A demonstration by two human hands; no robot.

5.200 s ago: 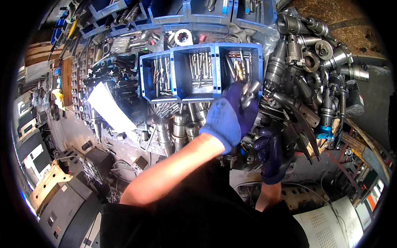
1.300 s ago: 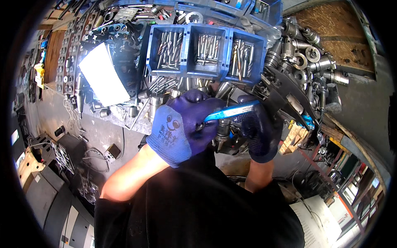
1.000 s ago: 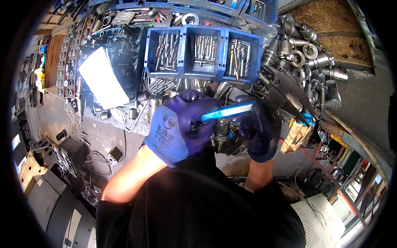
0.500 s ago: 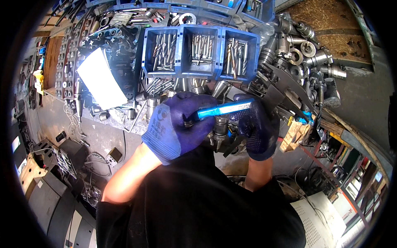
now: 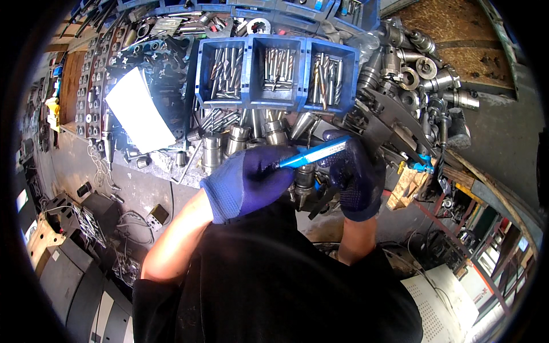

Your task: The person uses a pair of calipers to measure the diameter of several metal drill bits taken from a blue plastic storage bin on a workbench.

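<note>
Blue tube (image 5: 315, 153), narrow, w/ pale printed stretch near its R end, is up in front of the chest, spanning both hands. Tilted: R end higher in view than L end.

L hand (image 5: 251, 180), blue/purple glove, back of hand toward camera. L grip clamped on the tube's lower-L end; that end goes in btwn thumb & fingers, tip hidden by glove. Mid-length of tube is bare btwn the hands.

R hand (image 5: 357, 178), dark purple glove, fingers curled. Upper-R part of tube lies against/over R glove, tip in plain view. Can't tell if R grip is pinched on it or only backing it.

Surroundings: 3 blue bins side by side on table (image 5: 189, 178), just beyond the hands: L bin (image 5: 220, 104), mid bin (image 5: 273, 97), R bin (image 5: 329, 107). Each has loose metal drill bits (image 5: 327, 80). Metal tool holders (image 5: 213, 153) stand btwn bins & L hand. White paper (image 5: 140, 108) lies L of bins, on dark parts. Dark flat plates (image 5: 394, 123) just beyond R hand; heap of metal fittings (image 5: 426, 68) farther R. Wooden block (image 5: 406, 187) near R glove, apart from it.
</note>
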